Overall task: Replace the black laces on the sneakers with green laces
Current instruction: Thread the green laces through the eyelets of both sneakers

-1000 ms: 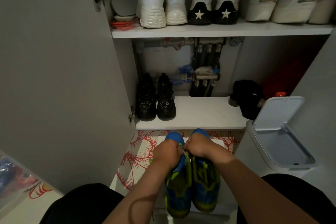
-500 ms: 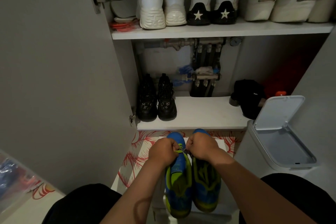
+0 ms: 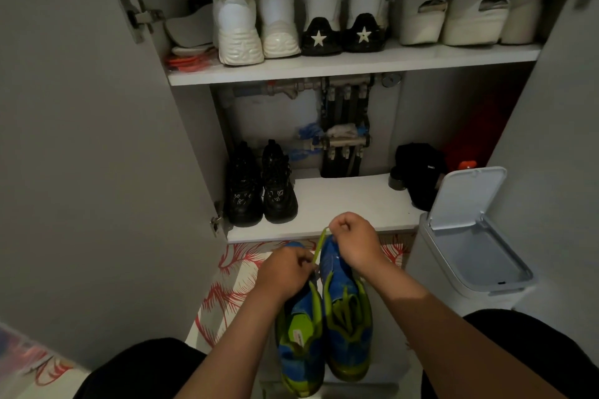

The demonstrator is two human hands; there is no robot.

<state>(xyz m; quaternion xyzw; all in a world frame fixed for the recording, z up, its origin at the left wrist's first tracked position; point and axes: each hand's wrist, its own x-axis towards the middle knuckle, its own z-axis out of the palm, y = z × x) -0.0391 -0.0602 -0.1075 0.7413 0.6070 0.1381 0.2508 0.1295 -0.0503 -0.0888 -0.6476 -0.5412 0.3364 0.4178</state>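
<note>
Two blue and lime-green sneakers stand side by side between my knees, toes pointing away: the left sneaker (image 3: 299, 334) and the right sneaker (image 3: 348, 311). A green lace (image 3: 318, 244) runs taut from the left sneaker's toe end up and to the right. My right hand (image 3: 353, 241) pinches its upper end, raised above the right sneaker's toe. My left hand (image 3: 285, 272) grips the left sneaker's front where the lace leaves it and hides the eyelets there. No black lace shows.
An open cabinet stands ahead: black boots (image 3: 259, 188) on the lower shelf (image 3: 340, 204), white shoes (image 3: 252, 19) on the upper one. A white bin (image 3: 470, 236) with its lid up sits at the right. The cabinet door (image 3: 81, 139) fills the left. A red-patterned mat (image 3: 233, 278) lies underneath.
My right hand has lifted away from the left hand, up toward the cabinet, drawing a length of green lace out taut. The left hand stays on the left sneaker.
</note>
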